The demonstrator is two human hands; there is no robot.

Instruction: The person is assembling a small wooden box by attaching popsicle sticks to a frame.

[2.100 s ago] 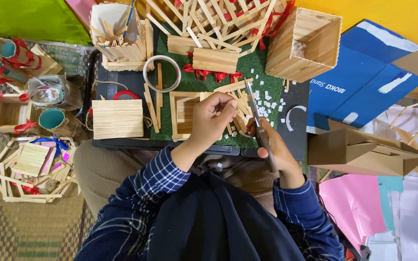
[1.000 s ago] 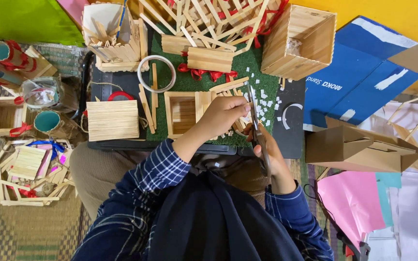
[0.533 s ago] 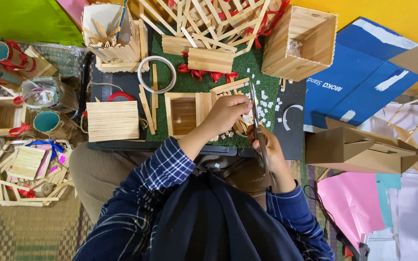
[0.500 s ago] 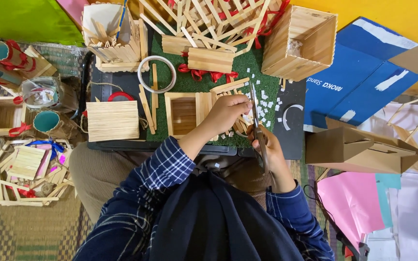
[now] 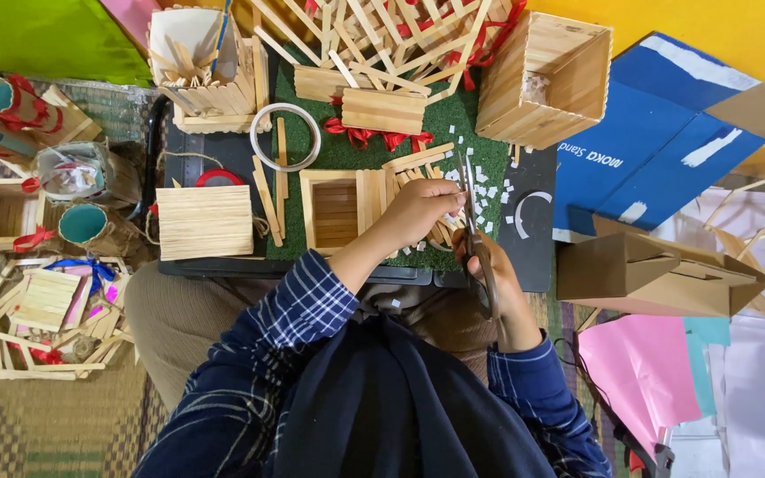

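My right hand (image 5: 498, 283) grips dark-handled scissors (image 5: 471, 208), blades pointing away from me over a green mat (image 5: 347, 150). My left hand (image 5: 418, 212) is closed just left of the blades, pinching something small and pale; what it is I cannot tell. Small white cut bits (image 5: 489, 181) lie scattered on the mat around the blades. Directly left of my left hand sits an open wooden-stick box (image 5: 334, 212). Loose sticks (image 5: 422, 159) lie under and behind my fingers.
A flat stick panel (image 5: 204, 221) and a white tape ring (image 5: 285, 137) lie left. A tall stick box (image 5: 546, 75) and stick frames (image 5: 382, 44) stand behind. A brown paper bag (image 5: 657, 274) and blue cardboard (image 5: 630, 150) are right. Craft pieces (image 5: 46, 310) fill the left floor.
My left hand has shifted slightly right, closer to the scissor blades. The scissors have stayed over the mat in my right hand.
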